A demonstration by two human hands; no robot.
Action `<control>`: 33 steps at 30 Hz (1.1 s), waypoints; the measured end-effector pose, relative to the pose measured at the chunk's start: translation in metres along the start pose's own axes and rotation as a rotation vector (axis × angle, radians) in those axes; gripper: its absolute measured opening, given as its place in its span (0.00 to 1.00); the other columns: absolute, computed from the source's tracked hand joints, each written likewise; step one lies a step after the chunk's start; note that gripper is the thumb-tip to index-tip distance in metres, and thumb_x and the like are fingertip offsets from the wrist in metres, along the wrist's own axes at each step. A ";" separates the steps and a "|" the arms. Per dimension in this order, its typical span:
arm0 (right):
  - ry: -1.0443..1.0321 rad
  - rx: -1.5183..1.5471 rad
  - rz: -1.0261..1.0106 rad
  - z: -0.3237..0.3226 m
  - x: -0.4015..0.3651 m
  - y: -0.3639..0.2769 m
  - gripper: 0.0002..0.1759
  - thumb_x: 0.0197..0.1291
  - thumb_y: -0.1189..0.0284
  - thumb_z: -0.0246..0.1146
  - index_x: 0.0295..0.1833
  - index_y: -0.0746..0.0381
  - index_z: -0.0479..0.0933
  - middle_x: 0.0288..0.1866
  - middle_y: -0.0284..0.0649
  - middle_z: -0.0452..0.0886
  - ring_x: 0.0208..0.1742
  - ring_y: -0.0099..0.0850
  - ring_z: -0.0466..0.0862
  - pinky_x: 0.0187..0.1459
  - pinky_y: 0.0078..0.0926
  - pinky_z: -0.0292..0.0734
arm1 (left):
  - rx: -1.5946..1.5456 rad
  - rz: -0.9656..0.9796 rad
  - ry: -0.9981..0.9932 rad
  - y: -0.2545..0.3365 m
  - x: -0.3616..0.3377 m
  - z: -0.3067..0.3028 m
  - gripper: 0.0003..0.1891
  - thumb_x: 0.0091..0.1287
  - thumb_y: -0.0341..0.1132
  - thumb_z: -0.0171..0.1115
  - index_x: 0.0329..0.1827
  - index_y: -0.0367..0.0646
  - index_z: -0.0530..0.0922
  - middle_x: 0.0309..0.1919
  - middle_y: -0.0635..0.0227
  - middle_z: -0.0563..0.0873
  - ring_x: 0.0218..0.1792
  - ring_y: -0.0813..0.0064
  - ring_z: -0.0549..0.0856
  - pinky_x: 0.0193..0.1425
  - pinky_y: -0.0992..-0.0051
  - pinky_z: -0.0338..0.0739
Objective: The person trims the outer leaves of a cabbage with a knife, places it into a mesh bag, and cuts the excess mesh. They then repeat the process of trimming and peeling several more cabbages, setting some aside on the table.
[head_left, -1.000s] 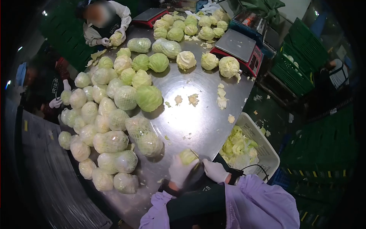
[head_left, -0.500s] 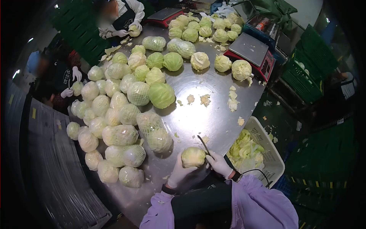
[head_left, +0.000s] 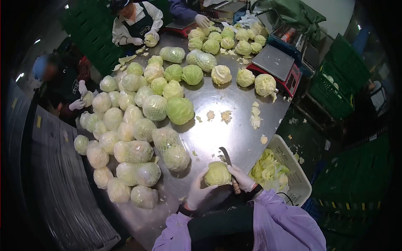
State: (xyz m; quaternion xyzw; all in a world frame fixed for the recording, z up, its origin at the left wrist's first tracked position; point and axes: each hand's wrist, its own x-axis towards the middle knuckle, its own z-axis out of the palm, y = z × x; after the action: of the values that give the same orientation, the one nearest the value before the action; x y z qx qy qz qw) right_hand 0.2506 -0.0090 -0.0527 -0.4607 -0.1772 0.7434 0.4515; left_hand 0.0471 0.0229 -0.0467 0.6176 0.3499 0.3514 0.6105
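A pale green cabbage is held between my two white-gloved hands above the near part of the metal table. My left hand wraps round its left and lower side. On the right, my right hand has its fingertips at the cabbage and also holds a curved knife. The knife's brown handle shows below that hand, and its dark blade points up and away behind the cabbage. Small leaf scraps lie on the table beyond.
Wrapped cabbages crowd the left side. Bare cabbages and a red scale stand farther back. A white basket of leaves is at the right. Co-workers stand at the far left; another person's gloved hand reaches over the far cabbages.
The cabbage has turned in my hands, showing a greener side. The knife has shifted, and its handle now shows. At the far edge, a co-worker's sleeve and gloved hand have come into view.
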 end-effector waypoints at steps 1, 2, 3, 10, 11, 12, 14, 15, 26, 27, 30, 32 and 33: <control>-0.006 -0.021 -0.107 0.000 -0.009 -0.004 0.29 0.73 0.54 0.48 0.71 0.61 0.63 0.43 0.30 0.78 0.28 0.14 0.73 0.28 0.12 0.70 | -0.142 0.008 0.017 0.007 -0.005 0.002 0.45 0.54 0.30 0.75 0.72 0.35 0.56 0.67 0.56 0.67 0.68 0.65 0.68 0.72 0.67 0.61; -0.014 -0.044 -0.212 0.004 -0.016 -0.011 0.29 0.73 0.54 0.48 0.71 0.62 0.63 0.45 0.29 0.77 0.30 0.13 0.72 0.29 0.12 0.70 | -0.286 0.016 0.037 0.027 -0.004 0.005 0.44 0.56 0.28 0.72 0.73 0.36 0.55 0.67 0.57 0.68 0.68 0.66 0.68 0.72 0.67 0.62; -0.098 -0.021 -0.235 -0.002 -0.015 -0.011 0.32 0.70 0.54 0.54 0.71 0.63 0.63 0.52 0.30 0.76 0.35 0.13 0.73 0.34 0.11 0.71 | -0.321 0.024 0.038 0.039 0.001 0.004 0.45 0.56 0.30 0.73 0.74 0.37 0.53 0.68 0.59 0.66 0.69 0.67 0.67 0.73 0.67 0.60; -0.154 -0.155 -0.321 0.013 -0.030 -0.030 0.35 0.63 0.55 0.63 0.70 0.63 0.65 0.52 0.33 0.77 0.40 0.16 0.74 0.38 0.12 0.71 | -0.631 -0.138 -0.290 0.066 0.007 -0.001 0.53 0.52 0.38 0.77 0.76 0.40 0.48 0.69 0.61 0.63 0.71 0.68 0.62 0.74 0.67 0.58; -0.157 -0.179 -0.280 0.012 -0.030 -0.032 0.32 0.66 0.56 0.61 0.70 0.63 0.66 0.46 0.30 0.78 0.33 0.15 0.74 0.33 0.13 0.70 | -0.512 -0.092 -0.222 0.061 0.006 -0.002 0.54 0.51 0.38 0.77 0.75 0.39 0.49 0.69 0.61 0.62 0.71 0.68 0.62 0.73 0.66 0.59; -0.158 -0.180 -0.280 0.013 -0.032 -0.032 0.32 0.66 0.56 0.61 0.70 0.63 0.66 0.46 0.30 0.78 0.33 0.15 0.74 0.33 0.13 0.70 | -0.392 -0.045 -0.158 0.058 0.005 -0.001 0.54 0.51 0.39 0.78 0.75 0.39 0.49 0.70 0.61 0.60 0.71 0.67 0.62 0.73 0.66 0.59; -0.006 -0.152 -0.084 0.016 -0.039 -0.035 0.28 0.70 0.57 0.56 0.68 0.63 0.67 0.39 0.28 0.78 0.26 0.16 0.72 0.28 0.14 0.70 | -0.321 -0.040 -0.101 0.057 0.002 0.006 0.56 0.49 0.40 0.79 0.75 0.38 0.47 0.70 0.60 0.60 0.71 0.66 0.61 0.73 0.65 0.58; -0.004 -0.153 -0.085 0.015 -0.036 -0.032 0.28 0.70 0.57 0.56 0.68 0.63 0.67 0.39 0.28 0.78 0.26 0.16 0.72 0.28 0.14 0.70 | -0.248 -0.038 -0.045 0.057 -0.001 0.008 0.59 0.47 0.40 0.81 0.75 0.36 0.46 0.71 0.60 0.59 0.71 0.66 0.61 0.74 0.65 0.57; 0.085 -0.190 0.091 -0.009 -0.013 0.030 0.22 0.74 0.59 0.48 0.65 0.60 0.68 0.33 0.33 0.80 0.26 0.18 0.79 0.24 0.13 0.71 | 0.393 -0.084 0.001 0.038 -0.003 -0.003 0.42 0.50 0.40 0.78 0.66 0.35 0.66 0.57 0.52 0.77 0.58 0.63 0.78 0.62 0.68 0.72; 0.062 -0.305 -0.028 -0.005 -0.018 0.018 0.23 0.74 0.60 0.49 0.68 0.60 0.66 0.34 0.33 0.80 0.26 0.18 0.79 0.24 0.13 0.71 | 0.388 -0.078 0.008 0.038 0.000 -0.002 0.39 0.51 0.40 0.78 0.65 0.36 0.68 0.56 0.54 0.78 0.57 0.63 0.78 0.61 0.69 0.73; 0.098 -0.392 -0.110 -0.005 -0.019 0.013 0.23 0.73 0.62 0.50 0.69 0.59 0.65 0.36 0.32 0.78 0.26 0.17 0.79 0.25 0.12 0.71 | -0.075 -0.305 0.150 0.037 0.010 0.009 0.37 0.54 0.36 0.75 0.65 0.33 0.66 0.54 0.55 0.77 0.56 0.63 0.78 0.61 0.68 0.73; 0.109 -0.419 -0.067 -0.006 -0.019 0.007 0.23 0.74 0.63 0.50 0.69 0.59 0.65 0.36 0.32 0.78 0.26 0.18 0.80 0.25 0.12 0.72 | -0.032 -0.204 0.151 0.002 0.019 0.007 0.41 0.53 0.39 0.75 0.67 0.32 0.64 0.57 0.53 0.74 0.59 0.60 0.76 0.64 0.66 0.70; 0.112 -0.425 -0.069 -0.008 -0.020 0.004 0.23 0.74 0.63 0.50 0.69 0.59 0.65 0.36 0.32 0.78 0.26 0.18 0.80 0.25 0.12 0.72 | 0.011 -0.158 0.128 -0.005 0.023 0.007 0.43 0.52 0.40 0.76 0.68 0.32 0.62 0.60 0.52 0.72 0.61 0.60 0.73 0.66 0.66 0.68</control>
State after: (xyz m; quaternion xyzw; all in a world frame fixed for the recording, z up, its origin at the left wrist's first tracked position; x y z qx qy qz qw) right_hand 0.2584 -0.0289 -0.0487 -0.5796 -0.3200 0.6469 0.3785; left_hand 0.0650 0.0389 -0.0519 0.5675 0.4379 0.3390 0.6093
